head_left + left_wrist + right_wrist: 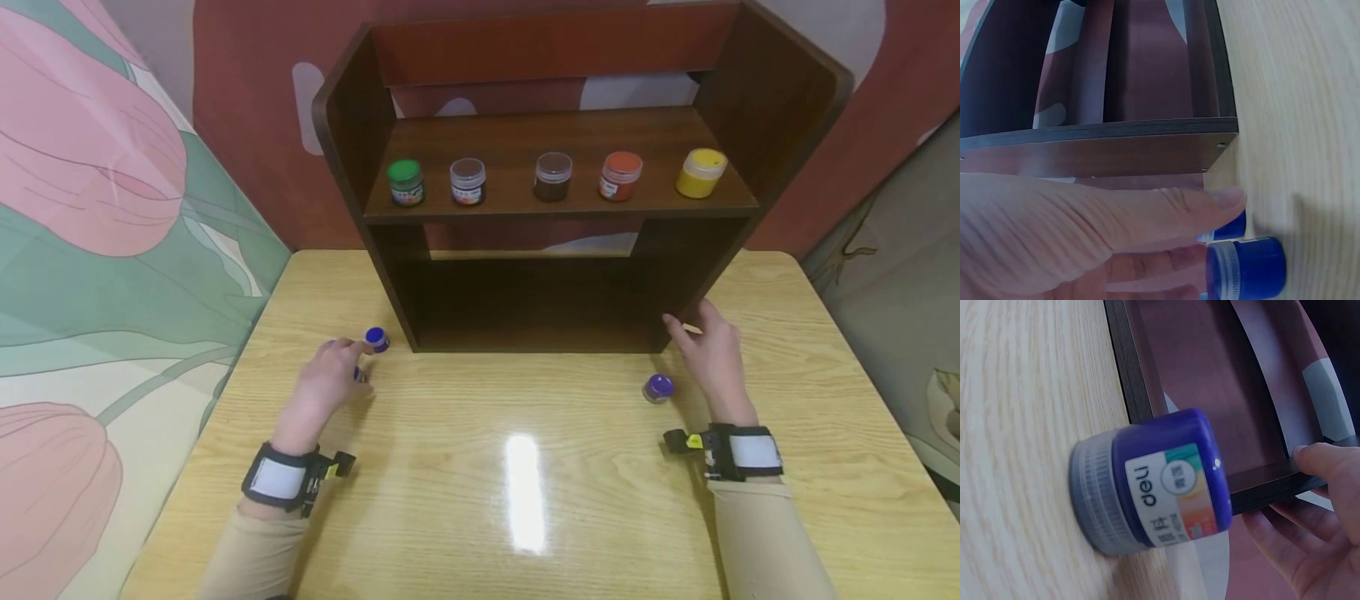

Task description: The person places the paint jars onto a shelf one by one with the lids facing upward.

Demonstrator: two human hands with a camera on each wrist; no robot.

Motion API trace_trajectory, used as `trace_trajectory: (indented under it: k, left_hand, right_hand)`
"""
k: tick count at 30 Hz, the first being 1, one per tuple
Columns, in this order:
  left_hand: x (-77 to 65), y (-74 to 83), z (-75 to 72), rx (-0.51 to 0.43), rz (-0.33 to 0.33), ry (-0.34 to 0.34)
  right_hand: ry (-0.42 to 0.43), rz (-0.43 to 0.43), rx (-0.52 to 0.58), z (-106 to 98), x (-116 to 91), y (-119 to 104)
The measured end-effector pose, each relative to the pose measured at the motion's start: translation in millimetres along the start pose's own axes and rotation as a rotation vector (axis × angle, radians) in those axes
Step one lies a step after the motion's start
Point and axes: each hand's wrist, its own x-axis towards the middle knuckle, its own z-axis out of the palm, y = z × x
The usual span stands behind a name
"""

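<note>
My left hand is over a cluster of small blue paint jars at the left of the table, fingers apart around the nearest blue jar. Its thumb passes in front of a second blue jar. Another blue-topped jar stands just past the fingertips, close to the shelf's left side. On the other side, my right hand grips the right side panel of a dark brown wooden shelf, thumb on the inner side and fingers outside. A purple paint jar with a deli label stands beside that hand.
On the upper board stand a green jar, a clear-lidded jar, a dark brown jar, an orange-red jar and a yellow jar. The light wooden table meets patterned walls behind and at left.
</note>
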Motion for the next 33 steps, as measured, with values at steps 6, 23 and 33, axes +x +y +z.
trace_trajectory:
  k: [6, 23, 33]
  left_hand:
    - [5.1, -3.3, 4.8, -0.056, -0.026, -0.051]
    - [9.2, -8.4, 10.6, -0.115, -0.048, -0.091]
    - [12.3, -9.1, 14.8, -0.125, -0.036, -0.096]
  right_hand:
    - [-0.006, 0.013, 0.000, -0.9, -1.0, -0.8]
    - [-0.023, 0.034, -0.004, -2.1, -1.6, -2.7]
    - [-0.019, 0.024, -0.001, -2.1, -1.1, -3.2]
